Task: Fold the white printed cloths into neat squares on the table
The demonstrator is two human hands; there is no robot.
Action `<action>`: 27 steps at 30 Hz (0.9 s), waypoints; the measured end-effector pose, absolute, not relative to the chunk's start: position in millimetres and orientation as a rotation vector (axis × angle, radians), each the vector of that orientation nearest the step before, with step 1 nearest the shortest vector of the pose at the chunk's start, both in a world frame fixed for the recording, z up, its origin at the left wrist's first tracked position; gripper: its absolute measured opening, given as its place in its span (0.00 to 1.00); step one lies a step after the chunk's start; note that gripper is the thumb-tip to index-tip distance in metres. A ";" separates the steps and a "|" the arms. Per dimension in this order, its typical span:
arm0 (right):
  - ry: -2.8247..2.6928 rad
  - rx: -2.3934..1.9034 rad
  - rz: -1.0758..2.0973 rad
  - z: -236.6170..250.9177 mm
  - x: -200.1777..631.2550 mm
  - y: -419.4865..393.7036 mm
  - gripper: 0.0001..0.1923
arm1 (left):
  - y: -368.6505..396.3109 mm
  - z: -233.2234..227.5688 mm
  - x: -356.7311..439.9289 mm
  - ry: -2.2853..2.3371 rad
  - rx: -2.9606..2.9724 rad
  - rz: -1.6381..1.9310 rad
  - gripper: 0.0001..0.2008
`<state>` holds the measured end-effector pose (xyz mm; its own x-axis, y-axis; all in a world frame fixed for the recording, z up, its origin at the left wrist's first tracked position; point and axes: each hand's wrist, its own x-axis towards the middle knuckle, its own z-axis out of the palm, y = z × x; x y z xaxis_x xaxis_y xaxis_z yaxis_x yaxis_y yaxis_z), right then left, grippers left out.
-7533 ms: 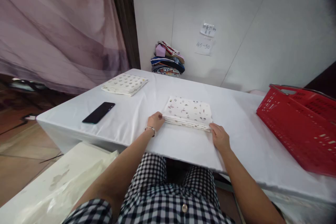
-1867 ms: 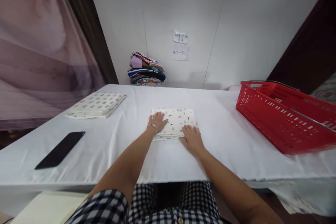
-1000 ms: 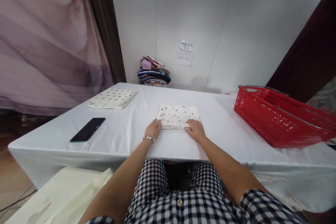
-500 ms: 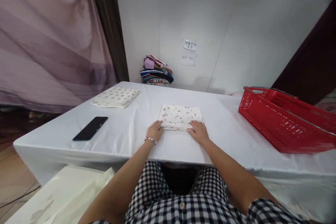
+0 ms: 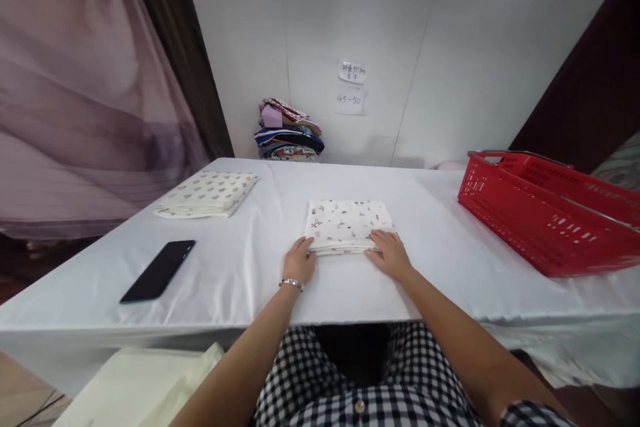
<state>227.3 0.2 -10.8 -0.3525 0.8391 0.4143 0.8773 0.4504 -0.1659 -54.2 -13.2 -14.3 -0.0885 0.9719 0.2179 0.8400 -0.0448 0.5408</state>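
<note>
Both hands rest at the near edge of the folded printed cloth (image 5: 349, 225), 1 at each near corner. The left hand (image 5: 300, 259) lies palm down with its fingers against the left near corner; its grip is loose, fingers flat and not closed around anything. The right hand (image 5: 390, 253) lies the same way at the right near corner, fingertips on the cloth's edge, its grip likewise open. Both forearms reach straight forward from the body.

The cloth sits flat in the middle of the table (image 5: 240, 267), its long axis running left to right, square to the near table edge. A second folded cloth (image 5: 206, 193) lies far left, a black phone (image 5: 158, 270) nearer left, a red basket (image 5: 545, 210) to the right.
</note>
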 end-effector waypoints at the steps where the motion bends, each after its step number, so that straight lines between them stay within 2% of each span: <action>1: -2.271 -1.441 -0.111 -10.5 227.3 -0.2 0.24 | -13.7 -14.2 -54.5 1.984 1.941 0.832 0.22; 18: -2.321 -1.427 -0.178 -5.1 222.9 -3.5 0.25 | -21.2 -26.8 -60.1 1.775 1.876 1.119 0.20; 27: -2.334 -1.449 -0.207 -3.5 220.0 -3.1 0.25 | -20.0 -26.4 -61.2 1.723 1.833 1.151 0.19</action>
<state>220.0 -3.1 -3.5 -0.3933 0.8300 0.3956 0.8866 0.4563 -0.0759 -61.2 -20.0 -26.4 -0.0831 0.9492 0.3035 0.6442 -0.1812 0.7431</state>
